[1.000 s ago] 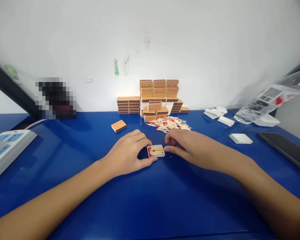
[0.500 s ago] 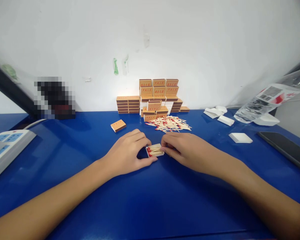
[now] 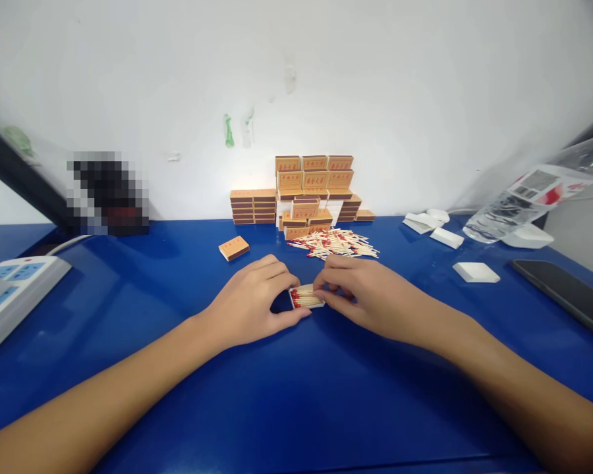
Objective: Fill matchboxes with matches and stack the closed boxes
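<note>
My left hand (image 3: 254, 299) is closed around the left end of a small white matchbox tray (image 3: 312, 306), thumb along the front side and fingers behind. Inside the tray lie red-headed matches (image 3: 303, 297), mostly lengthwise with their heads to the left. My right hand (image 3: 358, 288) has its thumb and fingertips pinched over the tray's right end, on the matches. How many matches it touches is hidden by the fingers. Just behind the hands spreads a loose heap of matches (image 3: 343, 243). A closed orange matchbox (image 3: 234, 247) lies apart on the blue table, beyond my left hand.
Stacked matchboxes (image 3: 253, 207) stand against the wall, with a taller built-up group (image 3: 315, 179) in the middle. At right are white folded card pieces (image 3: 476, 272), a plastic bottle (image 3: 508, 197) and a black phone (image 3: 563, 293). A power strip (image 3: 24, 289) sits at left.
My right fingertips have shifted slightly left, farther over the tray. The matches inside now lie straighter and more parallel. My left hand has stayed nearly still.
</note>
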`<state>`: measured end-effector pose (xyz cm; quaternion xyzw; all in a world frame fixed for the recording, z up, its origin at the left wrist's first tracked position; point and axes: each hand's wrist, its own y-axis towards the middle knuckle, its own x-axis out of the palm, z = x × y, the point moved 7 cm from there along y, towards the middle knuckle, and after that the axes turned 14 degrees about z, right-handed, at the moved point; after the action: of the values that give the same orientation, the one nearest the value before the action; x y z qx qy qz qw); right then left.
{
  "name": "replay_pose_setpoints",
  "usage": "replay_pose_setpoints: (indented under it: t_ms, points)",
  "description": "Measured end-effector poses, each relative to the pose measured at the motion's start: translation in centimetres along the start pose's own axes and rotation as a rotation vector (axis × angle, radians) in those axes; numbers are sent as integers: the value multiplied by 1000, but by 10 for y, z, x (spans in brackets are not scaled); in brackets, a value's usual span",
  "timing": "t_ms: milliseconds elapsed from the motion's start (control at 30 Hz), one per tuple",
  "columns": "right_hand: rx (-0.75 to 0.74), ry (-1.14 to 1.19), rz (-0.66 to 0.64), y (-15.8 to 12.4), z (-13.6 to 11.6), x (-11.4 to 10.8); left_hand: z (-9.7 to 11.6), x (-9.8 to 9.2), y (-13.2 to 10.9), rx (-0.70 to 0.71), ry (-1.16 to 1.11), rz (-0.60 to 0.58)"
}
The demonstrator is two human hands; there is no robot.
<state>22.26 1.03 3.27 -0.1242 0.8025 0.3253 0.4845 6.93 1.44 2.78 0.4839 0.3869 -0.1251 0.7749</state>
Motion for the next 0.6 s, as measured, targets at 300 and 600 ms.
replay_pose_setpoints:
  t_ms: [300,600]
  points:
    - [195,-275,239,7,64,-33,0,-2,1,-26,-24,12]
    - [302,-328,-9,-4,89,-11,-1,-1,0,-26,-11,10]
